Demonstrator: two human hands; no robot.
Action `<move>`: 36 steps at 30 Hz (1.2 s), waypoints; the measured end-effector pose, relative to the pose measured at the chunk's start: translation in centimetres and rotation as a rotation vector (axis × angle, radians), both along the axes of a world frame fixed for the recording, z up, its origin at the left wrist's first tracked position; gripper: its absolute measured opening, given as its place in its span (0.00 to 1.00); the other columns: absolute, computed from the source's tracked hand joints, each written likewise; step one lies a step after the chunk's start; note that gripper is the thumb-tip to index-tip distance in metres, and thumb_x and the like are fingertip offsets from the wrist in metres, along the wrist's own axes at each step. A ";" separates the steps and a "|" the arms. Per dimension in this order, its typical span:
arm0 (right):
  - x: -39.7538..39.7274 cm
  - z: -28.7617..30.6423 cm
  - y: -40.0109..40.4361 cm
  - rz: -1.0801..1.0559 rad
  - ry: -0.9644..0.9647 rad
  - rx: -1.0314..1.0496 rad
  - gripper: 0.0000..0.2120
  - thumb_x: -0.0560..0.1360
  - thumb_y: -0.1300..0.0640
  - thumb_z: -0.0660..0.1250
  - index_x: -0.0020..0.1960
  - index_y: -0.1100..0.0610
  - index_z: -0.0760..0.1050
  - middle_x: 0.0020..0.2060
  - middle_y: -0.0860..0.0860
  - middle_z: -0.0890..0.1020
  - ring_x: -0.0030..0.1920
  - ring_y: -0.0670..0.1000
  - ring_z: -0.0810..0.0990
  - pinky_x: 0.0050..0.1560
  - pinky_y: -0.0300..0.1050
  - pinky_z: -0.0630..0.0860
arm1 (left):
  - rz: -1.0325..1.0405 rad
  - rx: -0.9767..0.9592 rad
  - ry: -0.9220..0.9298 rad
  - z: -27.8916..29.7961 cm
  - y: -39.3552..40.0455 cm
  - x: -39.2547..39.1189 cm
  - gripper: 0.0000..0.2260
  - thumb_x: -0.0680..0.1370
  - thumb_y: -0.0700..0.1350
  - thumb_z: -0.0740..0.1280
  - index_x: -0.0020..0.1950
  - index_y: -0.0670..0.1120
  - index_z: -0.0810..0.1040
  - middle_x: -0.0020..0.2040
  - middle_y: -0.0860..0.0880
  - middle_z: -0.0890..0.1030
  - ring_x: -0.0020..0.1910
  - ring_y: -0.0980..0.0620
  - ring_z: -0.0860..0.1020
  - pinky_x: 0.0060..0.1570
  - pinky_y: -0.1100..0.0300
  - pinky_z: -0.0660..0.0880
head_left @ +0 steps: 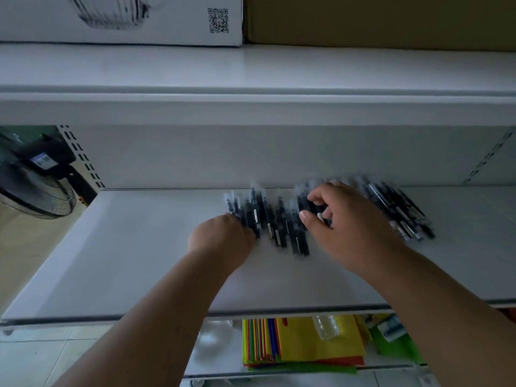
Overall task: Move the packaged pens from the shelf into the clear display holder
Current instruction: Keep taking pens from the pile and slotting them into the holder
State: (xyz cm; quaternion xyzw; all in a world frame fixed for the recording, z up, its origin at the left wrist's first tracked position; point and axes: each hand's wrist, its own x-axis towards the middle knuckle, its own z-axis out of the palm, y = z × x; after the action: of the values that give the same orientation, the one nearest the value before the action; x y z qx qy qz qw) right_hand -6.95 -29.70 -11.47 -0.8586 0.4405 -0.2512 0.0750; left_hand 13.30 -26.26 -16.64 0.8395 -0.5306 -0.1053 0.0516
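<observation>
Several dark packaged pens [275,219] lie in a loose row on the white shelf [139,261], and more of them [402,210] fan out to the right. My left hand [223,238] is at the left end of the row, its fingers curled in against the pens there. My right hand [346,227] reaches over the middle of the pile, with thumb and curled fingers closing round a few pens. Motion blurs both hands and the pens. I cannot clearly make out a clear display holder.
A white upper shelf [251,79] overhangs and carries a white box [120,20] and a brown carton [377,20]. A black fan [36,185] stands at the left. On the lower shelf are coloured paper packs [301,344] and a clear bottle [325,326].
</observation>
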 end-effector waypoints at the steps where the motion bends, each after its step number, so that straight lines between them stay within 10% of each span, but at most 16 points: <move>1: 0.1 0.0 0.0 0.003 -0.002 0.001 0.13 0.76 0.47 0.66 0.56 0.53 0.75 0.46 0.44 0.74 0.42 0.44 0.72 0.43 0.40 0.66 | -0.006 -0.002 -0.012 -0.2 -0.1 -0.2 0.13 0.80 0.54 0.58 0.46 0.45 0.71 0.51 0.43 0.79 0.50 0.42 0.77 0.42 0.58 0.68; 6: 0.2 -0.2 0.0 0.007 -0.004 0.013 0.13 0.77 0.47 0.66 0.57 0.54 0.75 0.44 0.42 0.70 0.41 0.44 0.70 0.43 0.40 0.66 | -0.018 0.057 0.009 0.0 -0.7 0.3 0.15 0.79 0.53 0.59 0.36 0.47 0.68 0.36 0.50 0.71 0.39 0.47 0.73 0.35 0.59 0.68; 36: 1.7 -2.2 -1.3 0.014 -0.059 0.125 0.07 0.77 0.47 0.65 0.52 0.48 0.73 0.46 0.41 0.75 0.39 0.41 0.74 0.43 0.43 0.74 | 0.083 -0.301 0.095 -1.2 2.4 1.2 0.17 0.83 0.54 0.50 0.41 0.47 0.70 0.37 0.48 0.75 0.37 0.43 0.72 0.35 0.55 0.66</move>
State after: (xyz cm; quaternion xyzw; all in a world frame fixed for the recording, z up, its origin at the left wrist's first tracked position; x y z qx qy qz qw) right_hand -5.23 -31.02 -13.71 -0.8476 0.4467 -0.2479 0.1431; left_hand 14.52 -23.89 -17.84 0.8377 -0.5020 -0.0618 0.2061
